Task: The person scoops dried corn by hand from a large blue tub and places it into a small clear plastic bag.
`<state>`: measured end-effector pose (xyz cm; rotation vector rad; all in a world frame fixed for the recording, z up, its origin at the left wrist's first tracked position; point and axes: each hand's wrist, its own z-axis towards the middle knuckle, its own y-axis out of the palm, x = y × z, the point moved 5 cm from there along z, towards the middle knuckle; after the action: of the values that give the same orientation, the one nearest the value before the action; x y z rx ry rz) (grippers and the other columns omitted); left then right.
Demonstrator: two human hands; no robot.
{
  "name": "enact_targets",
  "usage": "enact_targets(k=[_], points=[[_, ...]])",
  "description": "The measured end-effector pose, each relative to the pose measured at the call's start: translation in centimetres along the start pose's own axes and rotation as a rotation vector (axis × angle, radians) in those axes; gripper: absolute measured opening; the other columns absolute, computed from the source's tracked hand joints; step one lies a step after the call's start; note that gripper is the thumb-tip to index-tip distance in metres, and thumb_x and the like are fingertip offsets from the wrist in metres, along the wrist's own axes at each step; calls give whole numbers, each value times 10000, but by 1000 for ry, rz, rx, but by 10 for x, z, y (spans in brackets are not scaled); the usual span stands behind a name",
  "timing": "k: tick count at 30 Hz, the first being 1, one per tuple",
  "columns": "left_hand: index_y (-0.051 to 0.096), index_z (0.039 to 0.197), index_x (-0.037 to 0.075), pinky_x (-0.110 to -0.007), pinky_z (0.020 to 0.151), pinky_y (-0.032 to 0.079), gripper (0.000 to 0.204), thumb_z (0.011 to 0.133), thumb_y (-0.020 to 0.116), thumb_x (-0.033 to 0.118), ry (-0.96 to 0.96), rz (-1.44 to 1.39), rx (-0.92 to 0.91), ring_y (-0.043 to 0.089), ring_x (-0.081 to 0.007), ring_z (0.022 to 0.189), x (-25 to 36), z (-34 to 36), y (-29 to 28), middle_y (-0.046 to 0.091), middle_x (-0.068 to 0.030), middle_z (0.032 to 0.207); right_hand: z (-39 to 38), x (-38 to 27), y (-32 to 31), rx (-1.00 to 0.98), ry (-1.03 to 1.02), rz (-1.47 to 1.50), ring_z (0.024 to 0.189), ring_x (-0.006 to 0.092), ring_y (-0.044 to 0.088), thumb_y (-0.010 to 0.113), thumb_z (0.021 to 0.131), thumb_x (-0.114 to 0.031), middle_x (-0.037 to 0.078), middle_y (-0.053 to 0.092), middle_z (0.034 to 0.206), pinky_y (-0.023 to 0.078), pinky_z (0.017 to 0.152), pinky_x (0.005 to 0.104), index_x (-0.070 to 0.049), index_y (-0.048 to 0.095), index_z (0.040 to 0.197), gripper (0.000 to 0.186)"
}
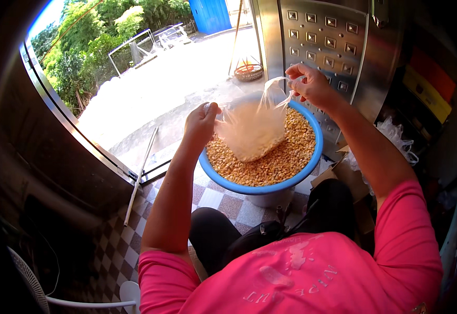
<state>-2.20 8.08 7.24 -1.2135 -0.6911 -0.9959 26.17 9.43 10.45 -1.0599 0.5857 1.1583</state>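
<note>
A clear plastic bag (254, 131) hangs between my hands, with pale contents showing through its lower part. My left hand (202, 123) is closed on the bag's left top edge. With the fingers of my right hand (312, 86), I pinch the bag's right top edge, a little higher up. Below the bag is a wide blue basin (315, 157) full of yellow-orange kernels (291, 165) that look like dried corn. The bag's bottom hangs just over or touches the kernels; I cannot tell which. Part of the basin's far side is hidden behind the bag.
The basin rests on a pale support (273, 198) before my knees. An embossed metal door (325, 44) stands at the right, near a cardboard box (343, 178) and crumpled plastic bags (396, 138). A white pole (139, 180) leans by the doorway; a woven basket (248, 72) is outside.
</note>
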Motion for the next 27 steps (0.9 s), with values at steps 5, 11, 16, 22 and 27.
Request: enact_targets(k=[5, 11, 16, 22, 27], points=[[575, 847, 0, -341, 601, 421, 325, 862, 469, 306, 68, 250, 38, 528, -214, 602, -7, -21, -8, 556, -143, 645, -6, 20, -6, 127, 96, -150, 559, 119, 538, 662, 787, -218, 94, 553, 907, 440, 448, 264, -24, 527, 1064, 363], [595, 904, 10, -355, 590, 445, 258, 825, 518, 243, -11, 397, -43, 577, -247, 606, -27, -53, -15, 582, -152, 664, 1, 49, 13, -220, 283, 108, 508, 99, 503, 640, 805, -321, 53, 564, 827, 400, 412, 242, -54, 565, 980, 328], [593, 885, 4, -309, 487, 430, 196, 800, 502, 156, -141, 296, -123, 530, -161, 497, -33, -71, -19, 553, -105, 610, -5, 22, 23, -237, 239, 190, 535, 82, 503, 635, 779, -453, 48, 563, 852, 387, 428, 213, -61, 550, 993, 454], [581, 886, -10, -266, 474, 457, 182, 779, 471, 88, -124, 128, -157, 517, -113, 514, -30, -86, -14, 568, -57, 652, -21, -2, 48, -329, 39, -97, 617, 126, 528, 671, 721, -512, 84, 557, 890, 424, 527, 245, -33, 530, 1025, 585], [582, 865, 6, -253, 485, 438, 120, 787, 509, 61, -60, -27, -124, 514, -97, 546, -26, -101, -6, 557, -34, 662, -33, 12, 50, -195, -86, -261, 635, 167, 547, 652, 783, -204, 67, 559, 704, 436, 583, 284, -5, 548, 870, 241]])
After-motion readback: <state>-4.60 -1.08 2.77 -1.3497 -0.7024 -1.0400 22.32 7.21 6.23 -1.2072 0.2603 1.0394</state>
